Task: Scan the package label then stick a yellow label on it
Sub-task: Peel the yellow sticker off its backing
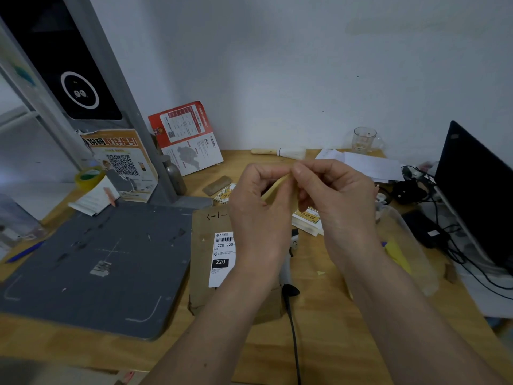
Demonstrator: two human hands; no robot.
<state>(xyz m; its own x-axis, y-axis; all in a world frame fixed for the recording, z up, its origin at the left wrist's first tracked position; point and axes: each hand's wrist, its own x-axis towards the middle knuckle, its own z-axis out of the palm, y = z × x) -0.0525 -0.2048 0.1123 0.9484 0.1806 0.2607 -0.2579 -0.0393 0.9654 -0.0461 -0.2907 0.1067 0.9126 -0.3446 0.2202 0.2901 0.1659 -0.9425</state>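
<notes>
Head view: everything below is placed relative to the cardboard package [205, 262] lying flat on the wooden desk [319, 315].
Clear plastic tub [413, 245]: right of the package, near the desk's right edge; a yellow scrap [395, 252] lies inside it, the rest of its contents too faint to tell.
Glass mug [364, 140]: far behind the package by the wall, something pale at its bottom, hard to make out.
Package label [223, 258]: white, with a barcode and "220", stuck on the package top; its right part is hidden by the left wrist.
Scanner [288, 273]: just right of the package, mostly hidden between the two forearms; only a white body, a dark end and a black cable show.
Stack of yellow labels [306, 219]: behind and to the right of the package, partly covered by the right hand.
Left hand [259, 201]: raised above the package's far end, fingers curled, thumb and fingertips pinching the yellow label [277, 186].
Right hand [333, 195]: beside the left, fingertips touching it, thumb and forefinger pinching the label's upper corner; the other fingers curl loosely.
Yellow label: held edge-on between both hands, above the package, not touching it; its face cannot be seen.
Grey scanning mat [91, 268]: just left of the package.
Tape roll [89, 177]: well behind the mat, to the left.
</notes>
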